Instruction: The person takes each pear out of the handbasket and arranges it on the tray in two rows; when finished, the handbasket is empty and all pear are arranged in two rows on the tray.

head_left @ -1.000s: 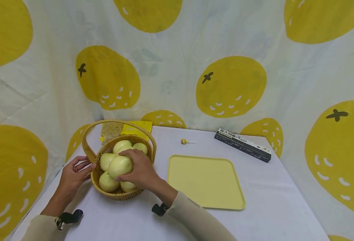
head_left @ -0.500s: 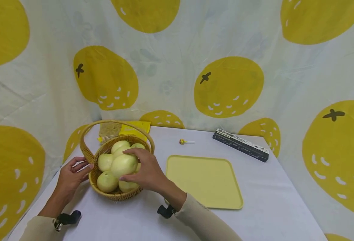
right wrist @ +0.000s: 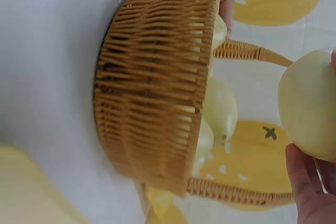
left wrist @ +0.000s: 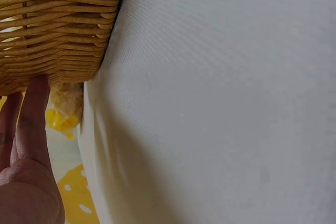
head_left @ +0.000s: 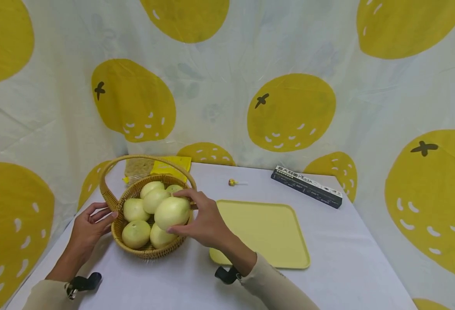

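Note:
A wicker basket [head_left: 116, 227] with a hoop handle stands at the table's left and holds several pale yellow-green round fruits [head_left: 136, 233]. My right hand [head_left: 204, 221] grips one of these fruits [head_left: 171, 212] just above the basket's right rim; the same fruit [right wrist: 310, 106] shows in the right wrist view beside the basket [right wrist: 152, 85]. My left hand [head_left: 89, 228] rests with straight fingers against the basket's left side, and in the left wrist view its fingers [left wrist: 31, 119] touch the woven wall [left wrist: 58, 30].
A pale yellow tray [head_left: 266, 232] lies right of the basket. A dark long box [head_left: 306, 186] sits at the back right, a small lollipop [head_left: 234, 182] mid-back, and a yellow packet [head_left: 161, 165] behind the basket. White cloth covers the table [head_left: 347, 267]; a fruit-print curtain hangs behind.
My right hand has lifted the gripped fruit up and rightward, from among the others to above the basket's right rim. The left hand stays on the basket.

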A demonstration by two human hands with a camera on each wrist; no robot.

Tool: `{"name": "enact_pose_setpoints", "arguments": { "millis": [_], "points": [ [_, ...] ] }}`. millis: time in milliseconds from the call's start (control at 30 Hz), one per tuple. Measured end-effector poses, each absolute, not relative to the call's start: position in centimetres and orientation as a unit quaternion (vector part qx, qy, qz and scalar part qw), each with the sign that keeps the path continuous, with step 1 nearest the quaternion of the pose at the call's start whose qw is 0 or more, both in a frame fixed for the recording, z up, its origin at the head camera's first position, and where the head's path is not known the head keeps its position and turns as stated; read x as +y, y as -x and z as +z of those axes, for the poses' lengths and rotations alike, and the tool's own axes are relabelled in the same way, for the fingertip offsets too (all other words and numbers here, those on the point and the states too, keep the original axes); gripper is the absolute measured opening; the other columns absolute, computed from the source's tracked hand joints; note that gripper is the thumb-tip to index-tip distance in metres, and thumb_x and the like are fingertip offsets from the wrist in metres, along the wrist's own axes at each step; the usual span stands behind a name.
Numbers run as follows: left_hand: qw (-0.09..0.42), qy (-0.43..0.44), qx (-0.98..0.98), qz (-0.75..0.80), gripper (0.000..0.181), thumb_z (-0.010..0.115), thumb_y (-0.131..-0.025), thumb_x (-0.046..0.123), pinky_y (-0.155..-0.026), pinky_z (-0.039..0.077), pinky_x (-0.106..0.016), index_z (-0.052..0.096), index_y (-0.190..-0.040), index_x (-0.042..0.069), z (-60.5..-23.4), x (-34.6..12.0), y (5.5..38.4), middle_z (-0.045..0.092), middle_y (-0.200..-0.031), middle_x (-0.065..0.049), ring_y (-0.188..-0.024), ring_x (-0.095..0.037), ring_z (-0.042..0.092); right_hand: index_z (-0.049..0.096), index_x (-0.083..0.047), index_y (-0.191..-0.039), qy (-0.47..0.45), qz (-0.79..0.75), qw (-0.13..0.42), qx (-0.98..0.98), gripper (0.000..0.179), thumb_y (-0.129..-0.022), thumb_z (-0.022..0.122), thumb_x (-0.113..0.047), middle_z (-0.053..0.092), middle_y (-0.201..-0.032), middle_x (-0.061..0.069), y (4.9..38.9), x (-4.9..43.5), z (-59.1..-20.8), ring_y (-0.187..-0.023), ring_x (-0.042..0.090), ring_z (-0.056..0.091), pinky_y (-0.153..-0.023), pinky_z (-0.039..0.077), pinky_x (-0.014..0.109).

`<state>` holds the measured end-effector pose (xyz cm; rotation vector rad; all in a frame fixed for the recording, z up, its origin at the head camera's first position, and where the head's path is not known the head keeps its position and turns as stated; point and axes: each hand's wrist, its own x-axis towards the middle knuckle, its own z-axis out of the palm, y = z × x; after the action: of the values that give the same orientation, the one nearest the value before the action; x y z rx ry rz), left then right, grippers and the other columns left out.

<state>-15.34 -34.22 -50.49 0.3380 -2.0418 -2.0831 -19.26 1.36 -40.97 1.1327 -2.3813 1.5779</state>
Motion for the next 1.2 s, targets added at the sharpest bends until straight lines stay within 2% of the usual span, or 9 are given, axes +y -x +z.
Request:
{"name": "enact_pose_setpoints", "arguments": {
  "millis": [233, 467, 733, 967, 1100, 1200],
  "points": [
    [0.103, -0.112, -0.691, -0.707, 0.034, 0.083, -0.094, 0.015, -0.069, 0.065, -0.025, 0.063, -0.122, 0.017, -50.4, -34.2, 15.2, 0.076, -0.103, 0.025, -0.091, 0.002, 0.076, 0.060, -0.029, -0.135, -0.358, 0.540, 0.026, -0.762, 0.075, -0.072, 0.101, -0.024, 0.066, -0.133, -0.013, 19.5, 3.6, -41.0, -0.120, 0.011, 0.063, -0.101, 0.060, 0.033],
    [0.100, -0.110, -0.688, -0.710, 0.030, 0.080, -0.096, 0.013, -0.070, 0.065, -0.024, 0.063, -0.121, 0.021, -50.2, -34.0, 15.2, 0.076, -0.103, 0.026, -0.092, 0.003, 0.076, 0.060, -0.028, -0.133, -0.347, 0.546, 0.021, -0.762, 0.074, -0.072, 0.101, -0.020, 0.067, -0.130, -0.011, 20.1, 6.0, -40.7, -0.119, 0.013, 0.064, -0.101, 0.060, 0.037],
    [0.103, -0.111, -0.685, -0.713, 0.035, 0.082, -0.094, 0.015, -0.069, 0.065, -0.024, 0.062, -0.123, 0.017, -50.3, -34.0, 15.3, 0.076, -0.103, 0.026, -0.092, 0.004, 0.076, 0.062, -0.032, -0.131, -0.314, 0.540, 0.022, -0.781, 0.074, -0.071, 0.102, -0.022, 0.068, -0.129, -0.011, 21.0, 8.6, -40.9, -0.119, 0.013, 0.064, -0.100, 0.061, 0.037],
    [0.108, -0.114, -0.697, -0.700, 0.037, 0.083, -0.095, 0.019, -0.070, 0.065, -0.024, 0.063, -0.126, 0.016, -50.4, -34.0, 15.2, 0.074, -0.103, 0.028, -0.092, 0.005, 0.075, 0.063, -0.028, -0.132, -0.289, 0.531, 0.018, -0.796, 0.074, -0.070, 0.102, -0.020, 0.068, -0.130, -0.005, 22.3, 10.8, -41.7, -0.119, 0.017, 0.065, -0.099, 0.061, 0.036],
    [0.114, -0.099, -0.683, -0.715, 0.034, 0.081, -0.095, 0.013, -0.069, 0.065, -0.025, 0.063, -0.125, 0.016, -50.7, -34.1, 15.1, 0.076, -0.104, 0.025, -0.091, 0.003, 0.076, 0.063, -0.023, -0.134, -0.269, 0.530, 0.013, -0.804, 0.075, -0.070, 0.101, -0.018, 0.066, -0.138, -0.003, 23.5, 11.8, -42.6, -0.118, 0.022, 0.065, -0.097, 0.061, 0.033],
    [0.116, -0.085, -0.672, -0.726, 0.033, 0.079, -0.096, 0.010, -0.069, 0.065, -0.025, 0.064, -0.125, 0.016, -50.9, -34.3, 15.1, 0.078, -0.106, 0.022, -0.091, 0.001, 0.076, 0.063, -0.018, -0.136, -0.256, 0.532, 0.008, -0.807, 0.076, -0.070, 0.101, -0.016, 0.063, -0.145, -0.001, 24.3, 12.4, -43.2, -0.118, 0.029, 0.065, -0.097, 0.061, 0.036]
  ]
}}
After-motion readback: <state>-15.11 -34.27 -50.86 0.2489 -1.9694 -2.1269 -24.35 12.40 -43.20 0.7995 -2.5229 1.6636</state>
